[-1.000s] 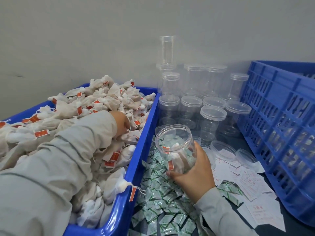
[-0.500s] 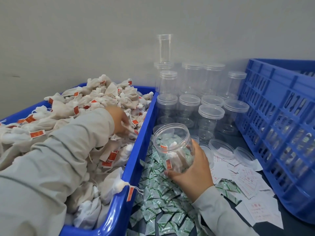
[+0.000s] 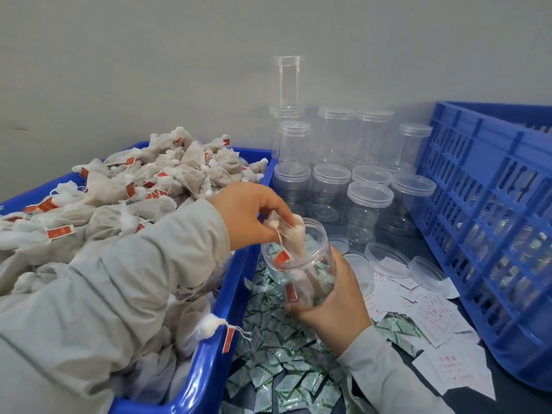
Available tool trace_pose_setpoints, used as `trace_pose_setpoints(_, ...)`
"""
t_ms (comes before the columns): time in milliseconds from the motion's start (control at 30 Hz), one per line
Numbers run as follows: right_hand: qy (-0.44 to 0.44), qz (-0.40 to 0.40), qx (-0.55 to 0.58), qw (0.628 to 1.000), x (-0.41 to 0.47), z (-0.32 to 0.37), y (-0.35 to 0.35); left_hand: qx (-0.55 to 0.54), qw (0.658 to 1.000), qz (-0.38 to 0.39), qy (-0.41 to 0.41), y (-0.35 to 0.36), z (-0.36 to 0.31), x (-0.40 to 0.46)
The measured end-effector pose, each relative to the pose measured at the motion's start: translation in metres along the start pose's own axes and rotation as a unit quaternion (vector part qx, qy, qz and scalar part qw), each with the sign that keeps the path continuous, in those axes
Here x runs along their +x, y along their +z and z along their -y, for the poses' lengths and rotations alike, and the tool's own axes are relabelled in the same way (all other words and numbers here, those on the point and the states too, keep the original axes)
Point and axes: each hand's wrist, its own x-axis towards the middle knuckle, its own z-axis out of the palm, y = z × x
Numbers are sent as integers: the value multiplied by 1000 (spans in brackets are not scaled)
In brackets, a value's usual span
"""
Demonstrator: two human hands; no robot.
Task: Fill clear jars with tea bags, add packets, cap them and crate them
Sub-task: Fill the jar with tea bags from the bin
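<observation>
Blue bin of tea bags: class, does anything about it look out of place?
Yes. One tea bag sits on the blue bin's front rim, its string and red tag dangling outside over the green-printed packets. It looks ready to fall out.

1. The left hand [image 3: 248, 215] reaches in from nine o'clock, knuckles up, wrist bent downward.
2. Its fingers [image 3: 283, 218] curl down in a pinch.
3. The right hand [image 3: 334, 300] comes up from five o'clock, palm toward ten o'clock, fingers wrapped in a grip.
4. Both forearms wear pale grey sleeves [image 3: 119, 282].
</observation>
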Motion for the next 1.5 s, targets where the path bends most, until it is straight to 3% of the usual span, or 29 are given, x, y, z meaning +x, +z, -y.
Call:
trace_pose_setpoints(233,-12,-13,-38,999,-4,5,0,31,997,47,59,11,-8,-5)
trace_pose_setpoints(333,-24,1,-34,999,-1,9,2,11,997,44,60,19,-11,-6)
trace_pose_setpoints(500,-13,6,3,1000,0,5,4,-68,992,100,27,24,-13,-5)
trace_pose_setpoints(667,-18,12,-20,1000,0,4,-1,-38,998,-50,-2,0,3,3)
trace_pose_setpoints(767,-14,18,-16,1000,-1,3,-1,52,985,-137,-88,-17,26,11)
trace_pose_setpoints(833,-12,10,-12,1000,-1,3,0,96,971,-148,-161,-26,44,15)
trace_pose_setpoints(967,12,20,17,1000,0,1,0,204,945,-42,-252,-23,69,19)
trace_pose_setpoints(1067,21,22,28,999,1,-2,0,222,936,73,-262,-8,74,18)
trace_pose_setpoints(1167,18,21,26,999,2,-4,0,210,936,140,-246,7,74,17)
trace_pose_setpoints(1500,5,12,0,1000,-1,-5,1,302,888,203,-280,20,76,26)
